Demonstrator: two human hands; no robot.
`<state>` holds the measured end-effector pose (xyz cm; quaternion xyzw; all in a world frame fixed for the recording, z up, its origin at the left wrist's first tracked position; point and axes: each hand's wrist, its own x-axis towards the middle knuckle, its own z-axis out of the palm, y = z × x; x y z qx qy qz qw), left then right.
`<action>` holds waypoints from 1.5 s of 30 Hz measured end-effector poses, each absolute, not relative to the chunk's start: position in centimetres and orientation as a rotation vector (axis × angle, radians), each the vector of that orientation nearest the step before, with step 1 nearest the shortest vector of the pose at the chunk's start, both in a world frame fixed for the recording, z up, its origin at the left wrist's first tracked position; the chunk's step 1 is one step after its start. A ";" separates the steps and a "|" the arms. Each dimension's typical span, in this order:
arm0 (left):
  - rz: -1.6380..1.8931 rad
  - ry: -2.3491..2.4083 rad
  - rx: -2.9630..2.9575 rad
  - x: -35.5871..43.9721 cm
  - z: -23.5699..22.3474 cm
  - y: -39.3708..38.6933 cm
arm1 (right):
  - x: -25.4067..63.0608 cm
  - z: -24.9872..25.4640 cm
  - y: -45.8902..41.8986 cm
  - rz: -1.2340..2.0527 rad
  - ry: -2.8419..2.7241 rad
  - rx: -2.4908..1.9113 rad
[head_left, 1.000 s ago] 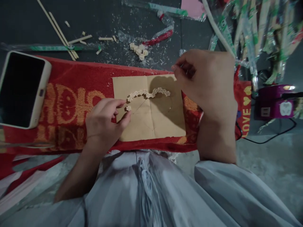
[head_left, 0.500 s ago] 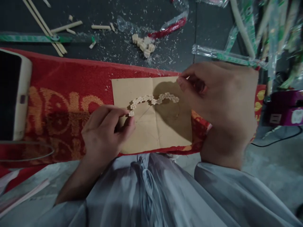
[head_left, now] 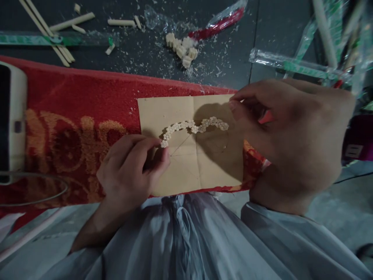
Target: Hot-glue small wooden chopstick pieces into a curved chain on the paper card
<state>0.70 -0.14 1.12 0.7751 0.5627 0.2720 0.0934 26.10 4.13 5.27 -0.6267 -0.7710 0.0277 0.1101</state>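
A creased tan paper sheet (head_left: 175,175) with thin pencil lines lies on a red patterned cloth. Along it runs a wavy row of small pale flower-shaped slices (head_left: 194,127). The thumb and forefinger of my left hand (head_left: 131,171) close on the slice (head_left: 164,144) at the row's left end. My right hand (head_left: 291,132) hovers over the sheet's upper right, its thumb and forefinger pinched together near the top edge. Whatever those fingertips hold, if anything, is too small to make out. The right hand's shadow covers part of the sheet.
Behind the cloth (head_left: 72,89), a dark tabletop (head_left: 233,70) carries pale crumbs, a cluster of cream flower-shaped pieces (head_left: 182,48), a red-handled tool (head_left: 218,25) in clear plastic, and thin sticks (head_left: 72,22). Plastic-wrapped sticks (head_left: 303,66) lie right; a phone (head_left: 17,116) lies left.
The view has shifted slightly, so the tabletop items on the right appear farther right. Both hands keep nearly the same pose over the sheet, and the row looks unchanged.
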 end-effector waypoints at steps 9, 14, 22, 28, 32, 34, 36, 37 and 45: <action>0.691 1.721 2.232 0.3 1.3 -0.3 | 26.2 5.6 4.5 0.161 -2.347 -1.905; 0.717 1.709 2.228 0.2 1.3 -0.3 | 26.3 5.4 4.6 0.129 -2.336 -1.912; 0.720 1.664 2.247 -0.1 1.0 -0.3 | 26.2 6.0 5.2 0.235 -2.331 -2.003; 0.758 1.628 2.279 0.0 0.8 -0.1 | 26.1 6.2 5.6 0.267 -2.294 -2.049; 0.780 1.601 2.254 -0.1 0.8 -0.1 | 26.0 6.7 5.8 0.291 -2.291 -2.157; 0.783 1.593 2.258 -0.2 0.8 -0.1 | 26.0 6.9 5.9 0.291 -2.293 -2.184; 0.791 1.591 2.262 -0.3 0.8 -0.1 | 26.0 7.1 5.8 0.294 -2.279 -2.163; 0.800 1.592 2.262 -0.3 0.7 -0.1 | 26.1 7.1 5.8 0.294 -2.271 -2.143; 0.823 1.569 2.306 0.3 1.1 -0.8 | 26.6 6.5 5.4 0.345 -2.349 -1.936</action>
